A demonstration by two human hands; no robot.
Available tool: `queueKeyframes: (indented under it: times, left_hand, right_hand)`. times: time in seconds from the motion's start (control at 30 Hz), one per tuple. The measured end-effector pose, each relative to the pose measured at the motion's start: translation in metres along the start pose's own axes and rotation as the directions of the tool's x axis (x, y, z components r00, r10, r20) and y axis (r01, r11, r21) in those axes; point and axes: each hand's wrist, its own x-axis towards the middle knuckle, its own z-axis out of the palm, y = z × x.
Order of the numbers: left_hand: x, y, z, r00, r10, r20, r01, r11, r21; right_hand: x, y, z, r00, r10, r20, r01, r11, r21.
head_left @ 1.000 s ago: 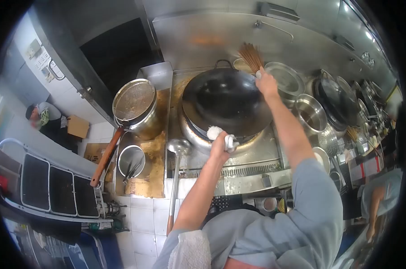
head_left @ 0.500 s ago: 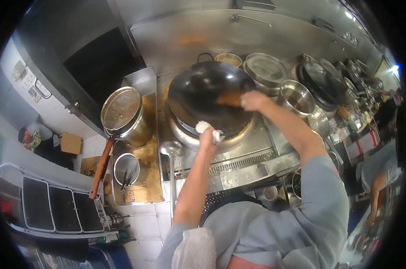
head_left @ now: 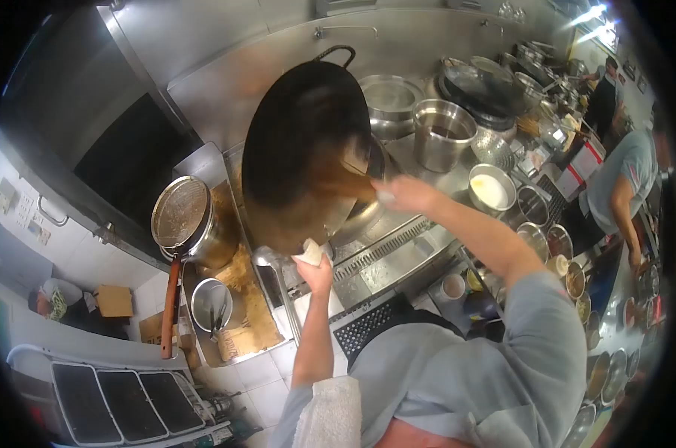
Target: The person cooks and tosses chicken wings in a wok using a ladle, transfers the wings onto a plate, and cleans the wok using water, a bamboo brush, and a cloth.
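Note:
A large black wok (head_left: 289, 123) is tilted steeply off its round burner (head_left: 368, 222), inner side toward the right. My left hand (head_left: 315, 273) is closed on the wok's near edge through a folded white cloth (head_left: 312, 252). Inside the wok is a brown wok brush (head_left: 345, 181), blurred by motion, with my right hand (head_left: 409, 196) closed round its near end. The brush's far tip is smeared and I cannot make it out. A steel ladle (head_left: 284, 291) lies just left of my left hand.
At left, a strainer (head_left: 181, 213) with a wooden handle rests on a pot, beside a steel container (head_left: 212, 302) holding utensils. To the right stand a steel pot (head_left: 444, 142) and a bowl of white contents (head_left: 490, 193). A co-worker (head_left: 621, 179) stands far right.
The wok has gone from sitting on the burner to tilted up and shifted left, with my left hand moving along. My right hand keeps the brush inside it. The view has turned right.

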Motion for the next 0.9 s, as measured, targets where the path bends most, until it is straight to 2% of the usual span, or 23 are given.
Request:
queueKeyframes:
  times: [0.03, 0.07, 0.13, 0.23, 0.27, 0.3, 0.33, 0.37, 0.4, 0.43, 0.47, 0.5, 0.53, 0.57, 0.6, 0.63, 0.7, 0.77, 0.83, 0.9]
  left_hand:
    - [0.001, 0.010, -0.001, 0.998, -0.066, -0.015, 0.066, 0.997, -0.026]
    - [0.004, 0.012, -0.003, 0.998, -0.053, -0.037, 0.053, 0.998, -0.016]
    - [0.003, 0.014, 0.005, 0.992, -0.095, -0.083, 0.091, 0.995, -0.052]
    - [0.022, -0.001, 0.010, 0.977, -0.208, -0.057, 0.197, 0.968, -0.158]
    - [0.030, -0.008, 0.012, 0.968, -0.250, 0.002, 0.246, 0.948, -0.202]
    - [0.037, -0.012, 0.020, 0.955, -0.285, 0.083, 0.297, 0.922, -0.249]
    - [0.044, -0.010, 0.024, 0.898, -0.420, 0.134, 0.440, 0.843, -0.310]
    - [0.050, -0.007, 0.029, 0.818, -0.538, 0.202, 0.573, 0.742, -0.348]
    - [0.053, 0.005, 0.035, 0.766, -0.574, 0.289, 0.636, 0.616, -0.464]
    - [0.055, 0.020, 0.035, 0.701, -0.604, 0.378, 0.696, 0.466, -0.546]
    - [0.059, 0.028, 0.032, 0.623, -0.563, 0.543, 0.774, 0.342, -0.534]
    - [0.063, 0.039, 0.032, 0.529, -0.506, 0.681, 0.843, 0.224, -0.489]
    - [0.061, 0.056, 0.039, 0.480, -0.519, 0.708, 0.870, 0.178, -0.459]
    - [0.055, 0.069, 0.046, 0.428, -0.534, 0.729, 0.895, 0.136, -0.425]
    - [0.047, 0.075, 0.057, 0.450, -0.576, 0.682, 0.885, 0.186, -0.427]
    - [0.045, 0.066, 0.070, 0.492, -0.530, 0.691, 0.868, 0.241, -0.433]
    - [0.047, 0.046, 0.082, 0.515, -0.449, 0.730, 0.854, 0.196, -0.482]
    - [0.053, 0.036, 0.085, 0.536, -0.473, 0.699, 0.839, 0.209, -0.502]
    - [0.060, 0.043, 0.083, 0.499, -0.520, 0.693, 0.851, 0.145, -0.504]
    - [0.062, 0.056, 0.084, 0.527, -0.566, 0.634, 0.838, 0.224, -0.497]
  right_hand:
    - [-0.026, 0.020, 0.018, 0.999, -0.022, 0.039, 0.024, 0.999, -0.049]
    - [-0.047, 0.039, 0.026, 0.996, -0.046, 0.078, 0.053, 0.993, -0.102]
    - [-0.065, 0.060, -0.006, 0.912, 0.200, 0.359, -0.030, 0.904, -0.427]
    - [-0.083, 0.087, -0.012, 0.832, 0.510, 0.216, -0.445, 0.848, -0.289]
    - [-0.090, 0.103, 0.009, 0.820, 0.523, 0.234, -0.539, 0.842, 0.008]
    - [-0.097, 0.123, 0.037, 0.806, 0.544, 0.232, -0.592, 0.748, 0.301]
    - [-0.100, 0.112, 0.058, 0.818, 0.564, 0.108, -0.574, 0.791, 0.214]
    - [-0.103, 0.096, 0.068, 0.824, 0.559, 0.094, -0.562, 0.827, 0.015]
    - [-0.110, 0.099, 0.099, 0.817, 0.576, 0.029, -0.576, 0.813, 0.084]
    - [-0.115, 0.077, 0.091, 0.750, 0.651, 0.118, -0.661, 0.742, 0.108]
    - [-0.113, 0.100, 0.135, 0.778, 0.627, 0.049, -0.628, 0.772, 0.101]
    - [-0.120, 0.086, 0.129, 0.736, 0.676, -0.018, -0.670, 0.733, 0.115]
    - [-0.123, 0.076, 0.125, 0.711, 0.694, -0.117, -0.684, 0.720, 0.116]
    - [-0.130, 0.054, 0.103, 0.689, 0.710, -0.146, -0.682, 0.703, 0.203]
    - [-0.139, 0.051, 0.110, 0.733, 0.640, -0.230, -0.578, 0.765, 0.284]
    - [-0.152, 0.039, 0.109, 0.772, 0.571, -0.277, -0.498, 0.816, 0.293]
    - [-0.187, 0.015, 0.102, 0.827, 0.404, -0.391, -0.270, 0.895, 0.354]
    - [-0.235, 0.003, 0.109, 0.833, 0.528, -0.163, -0.384, 0.766, 0.516]
    - [-0.292, -0.009, 0.122, 0.768, 0.603, -0.217, -0.421, 0.729, 0.540]
    - [-0.344, -0.018, 0.134, 0.646, 0.762, 0.051, -0.601, 0.467, 0.649]
